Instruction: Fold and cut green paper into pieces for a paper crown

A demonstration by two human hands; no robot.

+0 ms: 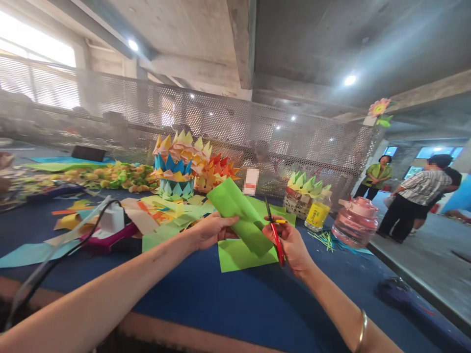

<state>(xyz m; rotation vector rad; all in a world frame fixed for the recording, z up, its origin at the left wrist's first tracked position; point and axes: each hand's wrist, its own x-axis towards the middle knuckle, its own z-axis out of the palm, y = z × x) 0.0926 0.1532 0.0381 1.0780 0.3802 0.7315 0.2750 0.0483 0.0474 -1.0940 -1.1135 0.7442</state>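
My left hand (pixel 211 229) is closed on a sheet of green paper (pixel 241 211), thumb on top, holding it tilted above the table. In my right hand (pixel 294 247) is a pair of scissors (pixel 281 251) with red and yellow handles and dark blades pointing up and away. The scissors are at the paper's right edge; whether the paper is between the blades I cannot tell. Right fingertips are close to that edge, possibly touching it. Beneath the hands, another green sheet (pixel 230 260) lies flat on the blue tabletop (pixel 206 299).
Folded-paper crowns (pixel 172 171) stand at the back, beside a heap of paper pieces (pixel 128 176). A magenta-based object (pixel 110 238) with cables sits left. On the right are a woven basket (pixel 298 196), a yellow-labelled bottle (pixel 318 213) and a pink jug (pixel 355 223). People (pixel 423 191) stand beyond.
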